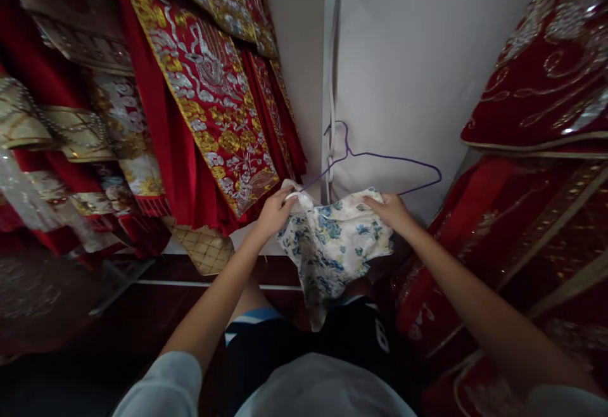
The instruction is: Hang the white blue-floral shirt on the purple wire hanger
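A white garment (339, 233) with blue and yellow-green flowers is stretched between my hands in front of me. My left hand (277, 209) pinches its upper left corner, beside the left end of a purple hanger (392, 156). With closed fingers, my right hand (390, 209) grips the upper right edge, close to the hanger's lower bar. The hanger's left arm runs down to the garment near my left fingers, and its right end sticks out bare. Its hook is by a white cord (332, 97). Which kind of garment it is I cannot tell.
Red costumes with gold and silver embroidery (213, 87) hang at the left. More red beaded garments (541, 81) crowd the right side. A pale wall (403, 56) stands ahead, and a metal rack foot (116, 287) rests low at the left.
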A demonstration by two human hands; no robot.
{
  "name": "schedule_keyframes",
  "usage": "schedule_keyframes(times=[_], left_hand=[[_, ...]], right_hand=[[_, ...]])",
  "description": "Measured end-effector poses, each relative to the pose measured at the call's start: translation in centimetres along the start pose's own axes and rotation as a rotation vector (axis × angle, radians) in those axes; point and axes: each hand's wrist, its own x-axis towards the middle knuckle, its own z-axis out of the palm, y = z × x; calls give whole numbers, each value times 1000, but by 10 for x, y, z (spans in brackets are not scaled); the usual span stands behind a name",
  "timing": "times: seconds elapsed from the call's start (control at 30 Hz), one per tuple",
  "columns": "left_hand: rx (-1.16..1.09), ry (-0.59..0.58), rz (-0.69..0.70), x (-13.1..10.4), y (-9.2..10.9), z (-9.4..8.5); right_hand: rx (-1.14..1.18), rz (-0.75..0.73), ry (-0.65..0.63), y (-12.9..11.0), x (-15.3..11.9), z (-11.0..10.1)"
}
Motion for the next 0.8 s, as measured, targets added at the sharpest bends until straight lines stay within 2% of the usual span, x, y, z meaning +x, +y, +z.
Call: schedule_keyframes(times=[0.07, 0.13, 0.23, 0.33, 0.43, 0.53, 0.63, 0.73, 0.8], left_hand=[[-25, 71, 80, 16, 16, 2], [-14, 88, 153, 28, 31, 4], [69, 108, 194, 42, 41, 5], [130, 160, 191, 51, 31, 0], [202, 114, 202, 56, 13, -11], [291, 32, 229, 60, 2, -22], [334, -15, 254, 63, 1, -28], [357, -29, 240, 65, 1, -33], [382, -21, 242, 66, 2, -38]], right_hand=[[18, 0, -24, -2, -4, 8], [59, 18, -54, -6, -9, 16], [107, 15, -101, -12, -18, 22], [121, -172, -127, -14, -28, 13], [119, -325, -53, -8, -35, -7], [126, -320, 43, 6, -32, -29], [-39, -314, 135, 15, -16, -42], [-253, -280, 199, 10, 3, -47], [-267, -258, 175, 2, 11, -49]])
